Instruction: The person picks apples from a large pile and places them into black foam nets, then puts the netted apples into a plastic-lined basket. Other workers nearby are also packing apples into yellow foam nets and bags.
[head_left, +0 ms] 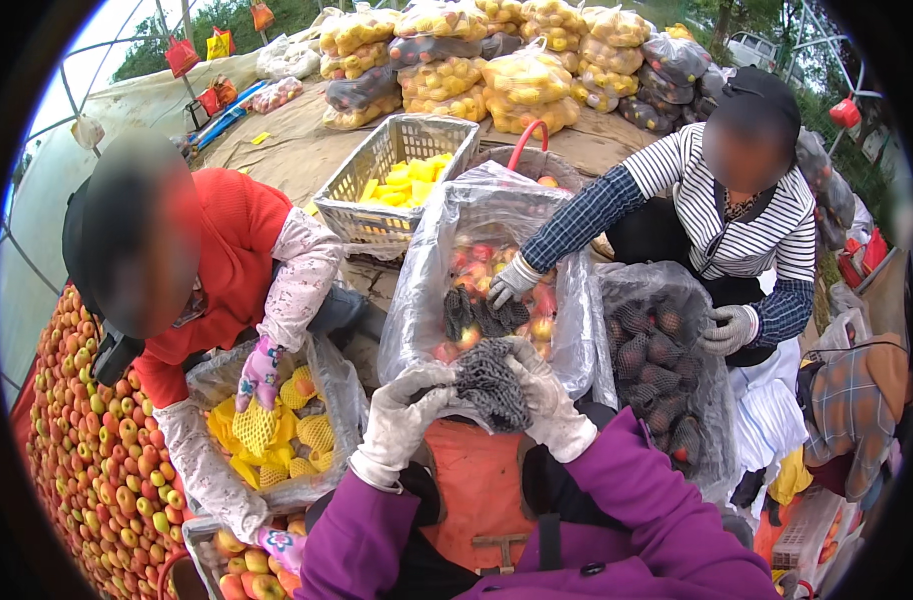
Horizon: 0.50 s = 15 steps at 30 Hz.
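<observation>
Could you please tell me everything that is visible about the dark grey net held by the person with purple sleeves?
The dark grey net is an open mesh of soft-looking, foam-like strands. It is bunched and wrinkled, with an uneven outline. It is held up between the white-gloved left hand at its left edge and the right hand at its right, in front of the plastic-lined crate. Whether anything is inside it cannot be told.

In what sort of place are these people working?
Probably an apple-packing site, judging by the large heap of apples, the stacked filled bags and the dark grey net being handled.
</observation>
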Each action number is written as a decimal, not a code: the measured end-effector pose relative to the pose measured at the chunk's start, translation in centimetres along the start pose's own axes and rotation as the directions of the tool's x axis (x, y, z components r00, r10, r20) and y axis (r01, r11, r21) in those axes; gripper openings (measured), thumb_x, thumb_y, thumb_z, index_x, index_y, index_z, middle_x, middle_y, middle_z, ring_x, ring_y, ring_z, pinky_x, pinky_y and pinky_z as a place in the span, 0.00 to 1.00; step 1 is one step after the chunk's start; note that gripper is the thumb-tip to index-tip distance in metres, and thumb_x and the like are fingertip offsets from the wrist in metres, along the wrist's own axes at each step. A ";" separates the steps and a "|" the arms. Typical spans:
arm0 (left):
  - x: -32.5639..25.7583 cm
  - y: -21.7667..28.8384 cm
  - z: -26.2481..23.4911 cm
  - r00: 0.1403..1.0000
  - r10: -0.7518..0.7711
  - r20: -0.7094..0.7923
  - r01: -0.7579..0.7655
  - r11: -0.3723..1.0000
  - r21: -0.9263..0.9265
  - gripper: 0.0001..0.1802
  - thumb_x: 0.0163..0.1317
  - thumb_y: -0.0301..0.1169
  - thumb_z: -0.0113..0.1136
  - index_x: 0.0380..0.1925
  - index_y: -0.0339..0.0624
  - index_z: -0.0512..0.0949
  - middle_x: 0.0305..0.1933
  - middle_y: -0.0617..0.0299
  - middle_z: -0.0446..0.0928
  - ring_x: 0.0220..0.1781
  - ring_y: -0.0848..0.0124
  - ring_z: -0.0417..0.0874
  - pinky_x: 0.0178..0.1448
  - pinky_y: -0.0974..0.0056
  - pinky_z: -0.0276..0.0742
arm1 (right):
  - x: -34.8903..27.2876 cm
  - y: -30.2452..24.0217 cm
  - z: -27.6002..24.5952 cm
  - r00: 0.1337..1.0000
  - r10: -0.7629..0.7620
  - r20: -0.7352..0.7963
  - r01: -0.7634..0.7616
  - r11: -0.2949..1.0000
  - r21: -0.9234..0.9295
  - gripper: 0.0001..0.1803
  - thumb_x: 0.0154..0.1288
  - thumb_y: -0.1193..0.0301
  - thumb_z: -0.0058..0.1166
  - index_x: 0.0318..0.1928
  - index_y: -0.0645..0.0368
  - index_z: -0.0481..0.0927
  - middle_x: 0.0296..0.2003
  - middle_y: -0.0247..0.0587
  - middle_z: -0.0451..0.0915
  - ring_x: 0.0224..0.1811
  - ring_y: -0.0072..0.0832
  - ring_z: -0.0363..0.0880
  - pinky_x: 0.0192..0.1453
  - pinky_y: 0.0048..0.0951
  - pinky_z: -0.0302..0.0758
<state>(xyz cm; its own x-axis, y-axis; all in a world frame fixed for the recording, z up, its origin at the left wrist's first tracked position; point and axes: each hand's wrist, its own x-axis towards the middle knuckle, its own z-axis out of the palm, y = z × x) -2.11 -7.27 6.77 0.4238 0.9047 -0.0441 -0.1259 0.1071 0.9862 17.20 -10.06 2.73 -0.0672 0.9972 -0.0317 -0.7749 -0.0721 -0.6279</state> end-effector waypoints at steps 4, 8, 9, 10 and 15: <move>0.2 -0.6 -0.4 0.987 -0.039 0.155 0.018 0.990 0.136 0.16 0.62 0.24 0.61 0.50 0.34 0.77 0.46 0.62 0.78 0.46 0.75 0.79 0.53 0.69 0.75 | -0.1 -0.4 -0.5 0.998 -0.007 0.069 0.008 1.000 -0.017 0.15 0.73 0.67 0.48 0.56 0.56 0.67 0.51 0.41 0.75 0.52 0.30 0.78 0.57 0.31 0.79; 0.5 0.7 1.3 0.994 -0.039 0.099 0.034 0.998 0.057 0.19 0.65 0.28 0.59 0.54 0.33 0.74 0.47 0.61 0.78 0.48 0.76 0.78 0.54 0.69 0.74 | -0.4 -0.6 -0.2 0.989 -0.119 0.083 0.131 0.979 -0.159 0.17 0.70 0.70 0.52 0.58 0.55 0.68 0.51 0.39 0.75 0.51 0.28 0.79 0.58 0.31 0.78; 0.3 1.3 1.8 0.995 -0.094 0.044 0.096 0.994 -0.045 0.19 0.65 0.29 0.59 0.54 0.33 0.73 0.48 0.61 0.77 0.48 0.75 0.78 0.54 0.69 0.74 | -0.5 -0.5 -0.2 0.991 -0.104 0.089 0.120 0.975 -0.189 0.16 0.71 0.71 0.52 0.57 0.55 0.69 0.51 0.38 0.76 0.51 0.27 0.78 0.57 0.30 0.78; 0.4 0.6 1.6 0.994 -0.097 0.047 0.101 0.991 -0.092 0.22 0.64 0.29 0.61 0.56 0.31 0.72 0.49 0.60 0.77 0.48 0.75 0.78 0.54 0.68 0.75 | -0.6 -0.4 -0.2 0.991 -0.089 0.096 0.108 0.970 -0.220 0.15 0.71 0.71 0.51 0.56 0.55 0.70 0.51 0.37 0.76 0.51 0.26 0.78 0.56 0.29 0.77; 0.2 -2.0 1.3 0.994 -0.092 0.063 0.098 0.989 -0.115 0.19 0.62 0.30 0.63 0.51 0.32 0.75 0.45 0.61 0.80 0.45 0.74 0.80 0.53 0.67 0.75 | -0.8 1.2 0.1 0.981 -0.166 0.097 0.193 0.854 -0.484 0.11 0.72 0.72 0.50 0.52 0.59 0.72 0.45 0.32 0.77 0.47 0.18 0.75 0.53 0.23 0.74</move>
<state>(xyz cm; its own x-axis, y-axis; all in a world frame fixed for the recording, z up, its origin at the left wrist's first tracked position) -0.61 -7.88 5.04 0.4888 0.8635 -0.1242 -0.1858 0.2421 0.9523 16.30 -10.94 2.10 0.0021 0.9889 0.1487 -0.3707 0.1389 -0.9183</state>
